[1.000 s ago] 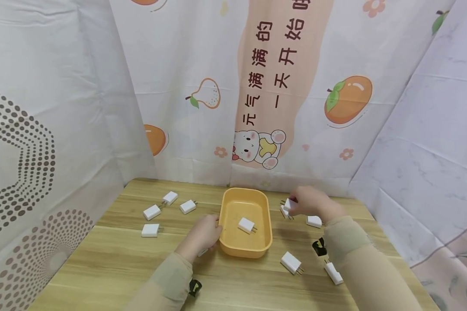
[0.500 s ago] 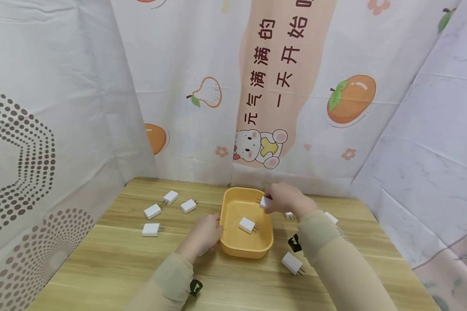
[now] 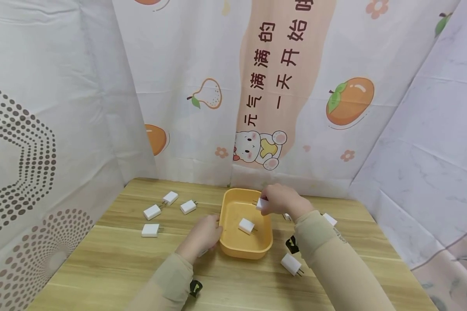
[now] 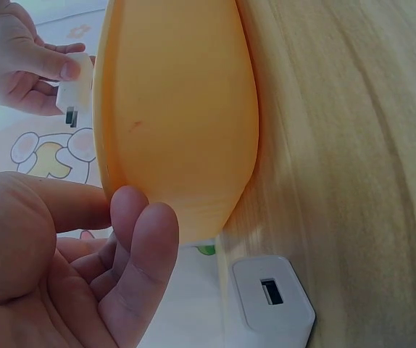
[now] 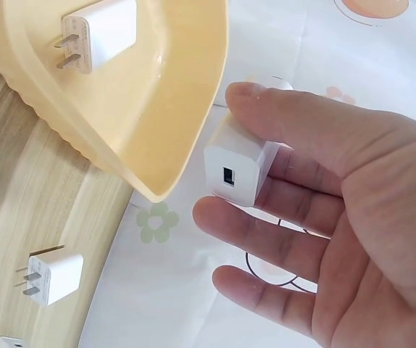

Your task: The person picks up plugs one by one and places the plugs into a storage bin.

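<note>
My left hand (image 3: 203, 235) grips the left rim of a yellow plastic bin (image 3: 244, 250), thumb and fingers at its edge in the left wrist view. Inside the bin lies a white USB charger plug (image 3: 246, 225), prongs toward the right. Between thumb and fingers of my right hand (image 3: 283, 199) is another white charger (image 5: 238, 161), its USB port facing the camera in the right wrist view. That hand is at the bin's far right rim, the charger overlapping the bin's interior in the head view. Beside my left hand a charger (image 4: 277, 301) rests on the table, mostly hidden in the head view.
Several white chargers (image 3: 150, 230) lie scattered on the wooden table (image 3: 113, 268) left of the bin. To the right are a nearer charger (image 3: 291, 264) and others partly behind my right arm. A printed curtain (image 3: 202, 168) closes off the table's back.
My right hand has carried a charger leftward from the table's right side to the bin's far right rim, shifting only slightly in the last half second. My left hand has stayed on the rim.
</note>
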The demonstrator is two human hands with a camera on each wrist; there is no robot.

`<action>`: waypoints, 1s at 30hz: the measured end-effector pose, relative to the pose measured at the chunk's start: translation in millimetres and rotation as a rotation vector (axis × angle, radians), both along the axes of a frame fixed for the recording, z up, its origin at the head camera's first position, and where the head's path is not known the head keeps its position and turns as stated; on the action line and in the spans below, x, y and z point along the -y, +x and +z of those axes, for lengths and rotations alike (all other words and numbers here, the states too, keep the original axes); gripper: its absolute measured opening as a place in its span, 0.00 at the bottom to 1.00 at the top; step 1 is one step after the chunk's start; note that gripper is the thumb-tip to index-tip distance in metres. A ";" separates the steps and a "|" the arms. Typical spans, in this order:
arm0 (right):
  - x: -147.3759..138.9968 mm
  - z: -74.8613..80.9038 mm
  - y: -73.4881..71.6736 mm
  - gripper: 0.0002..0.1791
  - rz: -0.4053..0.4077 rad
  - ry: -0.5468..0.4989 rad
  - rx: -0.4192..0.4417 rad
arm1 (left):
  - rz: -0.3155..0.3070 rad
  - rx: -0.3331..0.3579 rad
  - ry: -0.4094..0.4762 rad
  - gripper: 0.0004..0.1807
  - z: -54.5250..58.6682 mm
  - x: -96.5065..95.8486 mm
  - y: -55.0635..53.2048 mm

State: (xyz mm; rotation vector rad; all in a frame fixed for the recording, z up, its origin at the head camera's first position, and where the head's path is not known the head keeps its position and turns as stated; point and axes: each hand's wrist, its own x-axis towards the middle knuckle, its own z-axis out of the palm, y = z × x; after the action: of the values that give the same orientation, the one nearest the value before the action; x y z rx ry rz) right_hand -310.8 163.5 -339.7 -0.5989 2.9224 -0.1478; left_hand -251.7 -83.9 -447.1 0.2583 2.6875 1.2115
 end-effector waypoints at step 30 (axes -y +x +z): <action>25.5 -39.8 17.8 0.13 0.140 0.069 0.022 | -0.003 -0.005 -0.008 0.26 -0.3 0.5 1.3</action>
State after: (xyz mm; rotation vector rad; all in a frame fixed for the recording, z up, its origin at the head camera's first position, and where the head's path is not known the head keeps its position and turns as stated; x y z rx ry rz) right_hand -293.0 137.9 -379.5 -0.7823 2.8385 -0.0372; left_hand -250.4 -84.4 -447.4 0.2646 2.6949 1.2010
